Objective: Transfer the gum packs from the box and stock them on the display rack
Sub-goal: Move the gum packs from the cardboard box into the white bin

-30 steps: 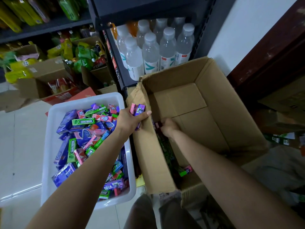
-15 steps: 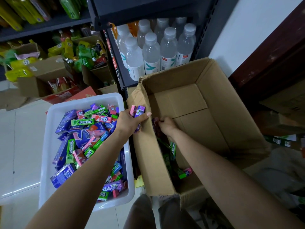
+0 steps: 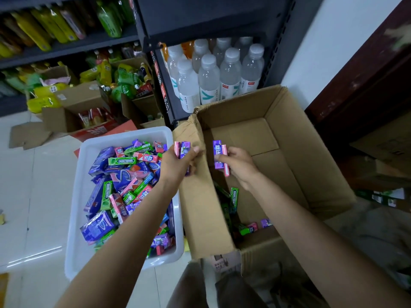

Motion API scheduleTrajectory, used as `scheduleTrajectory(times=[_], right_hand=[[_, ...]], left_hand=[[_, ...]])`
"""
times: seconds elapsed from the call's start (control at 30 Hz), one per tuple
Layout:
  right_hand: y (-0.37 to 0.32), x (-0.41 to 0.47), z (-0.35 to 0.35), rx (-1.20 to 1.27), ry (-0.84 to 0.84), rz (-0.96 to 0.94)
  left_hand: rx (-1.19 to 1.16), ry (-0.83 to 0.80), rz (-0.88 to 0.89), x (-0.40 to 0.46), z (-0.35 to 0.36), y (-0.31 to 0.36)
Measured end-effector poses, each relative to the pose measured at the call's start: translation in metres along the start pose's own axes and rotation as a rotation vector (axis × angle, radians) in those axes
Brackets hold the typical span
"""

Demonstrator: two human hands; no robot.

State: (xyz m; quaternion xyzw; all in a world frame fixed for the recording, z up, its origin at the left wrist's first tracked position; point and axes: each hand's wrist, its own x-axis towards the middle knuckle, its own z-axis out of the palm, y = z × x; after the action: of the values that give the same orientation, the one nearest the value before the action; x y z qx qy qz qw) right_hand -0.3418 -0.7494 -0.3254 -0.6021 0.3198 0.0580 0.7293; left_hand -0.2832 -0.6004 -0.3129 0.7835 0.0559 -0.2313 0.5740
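Presently: cardboard box (image 3: 289,152) open on floor, nearly emptied; few gum packs (image 3: 234,197) left along near-left wall. White tub (image 3: 89,150) just beside box, heaped w/ packs, prob. staging for carry to rack. L hand (image 3: 178,162) grips pink + purple packs over box/tub edge. R hand (image 3: 239,162) pinches purple + pink packs above box interior. Display rack not identifiable; packs under L arm hidden; small labels unreadable.
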Motion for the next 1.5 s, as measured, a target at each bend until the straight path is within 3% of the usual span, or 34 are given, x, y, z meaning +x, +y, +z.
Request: scheduleTrajectory(times=[0.13,0.27,0.47,0.63,0.73,0.97,1.13,1.2,1.33,1.5], right_hand=[[-0.029,-0.028,0.014,-0.02,0.032,-0.209],[-0.032,-0.036,0.058,-0.157,-0.021,-0.273],[-0.001,-0.025,0.156,-0.407,0.003,-0.241],[0.02,-0.015,0.212,-0.593,0.136,-0.217],[0.026,-0.011,0.232,-0.834,0.234,-0.221],[0.048,-0.02,0.24,-1.196,0.174,-0.245],[0.052,-0.023,0.241,-1.243,0.182,-0.296],[0.049,-0.015,0.242,-1.26,0.14,-0.291],[0.041,0.008,0.246,-1.301,0.13,-0.197],[0.039,0.011,0.252,-1.209,0.166,-0.218]], left_hand=[[-0.164,0.008,-0.046,-0.019,-0.018,0.004],[-0.126,-0.012,-0.047,-0.021,-0.065,0.0],[0.495,0.031,0.124,0.014,-0.167,-0.033],[0.685,-0.062,0.244,0.045,-0.207,-0.05],[0.827,-0.185,0.334,0.06,-0.215,-0.067],[0.822,-0.36,0.436,0.064,-0.238,-0.095],[0.886,-0.373,0.658,0.069,-0.248,-0.092],[0.924,-0.368,0.624,0.073,-0.251,-0.095],[0.856,-0.319,0.364,0.079,-0.247,-0.092],[0.781,-0.285,0.397,0.073,-0.231,-0.077]])
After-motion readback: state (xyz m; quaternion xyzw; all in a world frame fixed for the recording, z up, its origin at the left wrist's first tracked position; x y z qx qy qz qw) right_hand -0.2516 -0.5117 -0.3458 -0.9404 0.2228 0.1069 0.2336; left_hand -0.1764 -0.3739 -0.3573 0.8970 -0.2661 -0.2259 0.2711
